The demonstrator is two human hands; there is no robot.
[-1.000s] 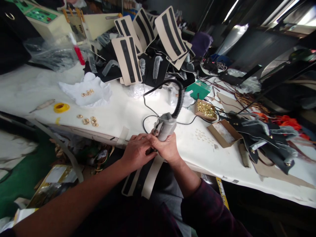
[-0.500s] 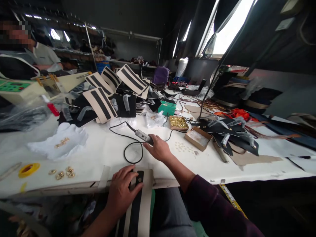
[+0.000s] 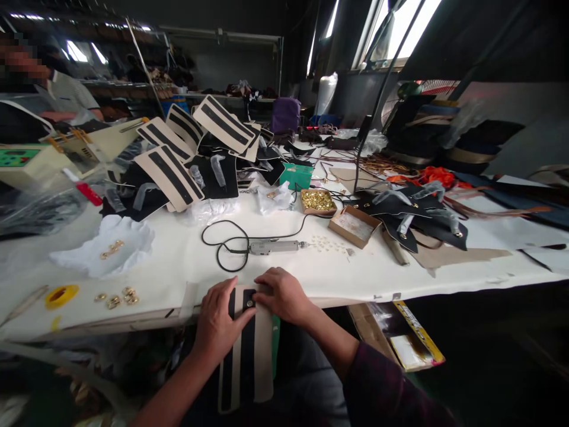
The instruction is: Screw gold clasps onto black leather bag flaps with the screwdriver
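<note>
Extending from the near edge of the surface (image 3: 178, 255) toward the lap (image 3: 306, 367), the striped panel (image 3: 263, 356) is looking light, thin and firm yet bendable, probably not slippery. The left hand (image 3: 217, 323) is grasping its left side, thumb beside the dark tab (image 3: 249, 293); the right hand (image 3: 287, 298) is gripping the far end, fingers bent. Both side edges are offering sound holds, away from the stud (image 3: 249, 303). Beyond, a corded screwdriver (image 3: 273, 247) is lying unheld; farther, similar panels (image 3: 166, 178) are leaning in a pile.

both hands (image 3: 251, 308) on striped panel (image 3: 262, 350), screwdriver (image 3: 274, 247)
</note>
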